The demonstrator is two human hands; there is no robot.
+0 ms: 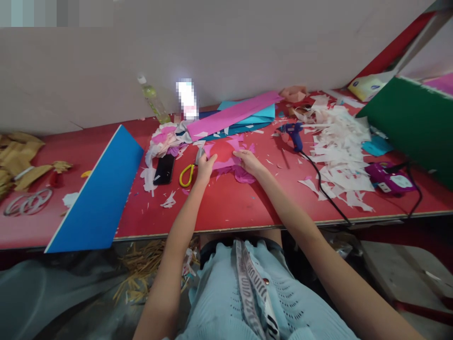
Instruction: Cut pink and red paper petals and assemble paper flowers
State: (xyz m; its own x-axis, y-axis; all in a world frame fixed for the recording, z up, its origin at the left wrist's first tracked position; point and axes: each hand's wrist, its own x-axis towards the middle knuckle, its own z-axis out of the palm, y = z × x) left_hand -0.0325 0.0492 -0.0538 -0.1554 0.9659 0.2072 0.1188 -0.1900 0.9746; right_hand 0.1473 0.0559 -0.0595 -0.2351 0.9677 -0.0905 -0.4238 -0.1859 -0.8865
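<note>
Both hands hold a pink sheet of paper (226, 165) low over the red table. A rounded red area shows in its middle; whether that is a hole or a red piece I cannot tell. My left hand (205, 166) pinches the sheet's left edge, and my right hand (249, 161) pinches its right side. Beside my left hand lie scissors with yellow handles (186, 176), their blades partly behind the fingers. Crumpled magenta scraps (245, 175) lie under and next to my right hand.
A dark phone (164, 169) lies left, near a blue board (102, 198). Behind stand a bottle (155, 104) and a lit, pixelated screen (187, 98), beside folded coloured paper (237, 113). Right are a corded glue gun (293, 135), white paper scraps (343, 160), a purple device (389, 179) and a green board (414, 123).
</note>
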